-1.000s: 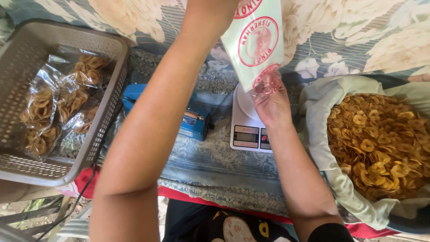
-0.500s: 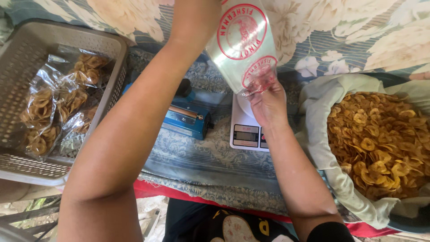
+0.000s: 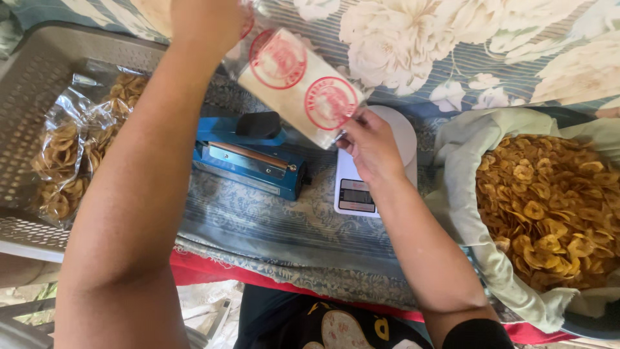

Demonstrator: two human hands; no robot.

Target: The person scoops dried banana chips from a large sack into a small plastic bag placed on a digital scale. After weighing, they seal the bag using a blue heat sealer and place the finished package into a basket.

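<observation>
I hold an empty clear plastic bag [image 3: 298, 92] with round red printed marks between both hands, tilted above the work surface. My left hand [image 3: 205, 21] grips its upper end near the top edge of the view. My right hand [image 3: 372, 146] pinches its lower corner, just over a white digital kitchen scale [image 3: 369, 189]. A blue heat sealer [image 3: 250, 158] with a black handle lies below the bag, left of the scale.
A grey perforated basket [image 3: 33, 84] at the left holds sealed bags of banana chips [image 3: 61, 161]. At the right, a cloth-lined sack [image 3: 462, 213] is full of loose yellow banana chips [image 3: 549, 200]. A floral cloth [image 3: 400, 39] covers the back.
The bag has swung from upright to a leftward slant. My left hand has moved left and my right hand has shifted down over the scale; the heat sealer is now uncovered.
</observation>
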